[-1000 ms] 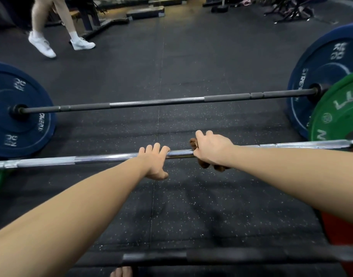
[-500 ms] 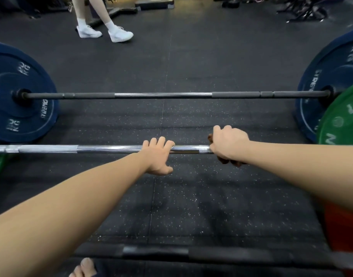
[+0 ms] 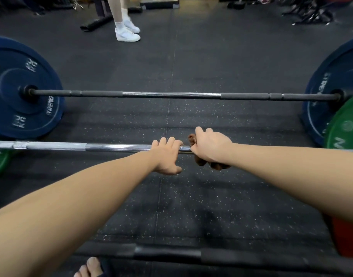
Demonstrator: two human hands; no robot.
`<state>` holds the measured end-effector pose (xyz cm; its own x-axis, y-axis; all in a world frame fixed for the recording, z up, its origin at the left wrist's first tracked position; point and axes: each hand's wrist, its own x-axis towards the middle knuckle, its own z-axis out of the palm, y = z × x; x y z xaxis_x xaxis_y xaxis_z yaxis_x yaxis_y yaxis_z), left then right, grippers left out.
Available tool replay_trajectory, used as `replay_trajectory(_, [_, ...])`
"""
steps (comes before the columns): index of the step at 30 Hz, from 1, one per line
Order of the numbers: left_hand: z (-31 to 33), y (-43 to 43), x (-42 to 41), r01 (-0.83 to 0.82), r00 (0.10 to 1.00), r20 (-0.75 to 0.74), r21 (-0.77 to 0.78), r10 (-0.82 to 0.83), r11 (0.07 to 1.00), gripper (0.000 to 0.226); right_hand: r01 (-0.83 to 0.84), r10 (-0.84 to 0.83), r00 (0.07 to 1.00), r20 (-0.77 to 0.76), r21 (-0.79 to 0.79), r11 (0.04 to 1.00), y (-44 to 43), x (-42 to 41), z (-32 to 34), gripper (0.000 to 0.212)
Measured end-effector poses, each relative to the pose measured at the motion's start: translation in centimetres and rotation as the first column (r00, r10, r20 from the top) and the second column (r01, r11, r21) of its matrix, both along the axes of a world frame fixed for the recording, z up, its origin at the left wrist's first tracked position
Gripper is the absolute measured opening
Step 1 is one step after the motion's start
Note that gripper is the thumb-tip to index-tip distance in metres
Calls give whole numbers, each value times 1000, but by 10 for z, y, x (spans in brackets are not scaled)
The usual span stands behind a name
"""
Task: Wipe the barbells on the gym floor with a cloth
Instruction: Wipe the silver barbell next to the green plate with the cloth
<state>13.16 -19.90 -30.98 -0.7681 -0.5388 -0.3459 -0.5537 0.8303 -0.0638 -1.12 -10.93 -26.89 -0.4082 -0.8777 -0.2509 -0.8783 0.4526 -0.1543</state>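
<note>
The right hand [image 3: 209,148] gripped a brown cloth [image 3: 192,138] around the chrome barbell bar [image 3: 115,146]; the left hand [image 3: 166,157] curled over it.

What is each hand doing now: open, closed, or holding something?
Left hand: fingers curled over the silver barbell, holding it.
Right hand: closed on the brown cloth, against the same barbell.
</note>
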Motion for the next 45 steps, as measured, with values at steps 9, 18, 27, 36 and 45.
replay_trajectory(9, [7,-31,46,-121,990,-63,126,130,985,85,7,3,993,-122,76,997,7,-16,2,16])
replay_trajectory(18, [3,-42,65,-134,990,40,33,132,990,76,-89,90,994,-67,20,996,-25,26,-1,19])
replay_trajectory(27, [10,-43,59,-155,984,98,47,150,987,79,-120,115,992,-61,-82,989,1,33,-13,23])
replay_trajectory(36, [16,-38,58,-162,982,108,48,156,986,83,20,-17,985,-171,16,1000,33,-11,-4,19])
replay_trajectory(45, [12,-45,60,-34,986,160,-29,38,999,80,-151,147,968,-205,-4,988,-22,47,-12,28])
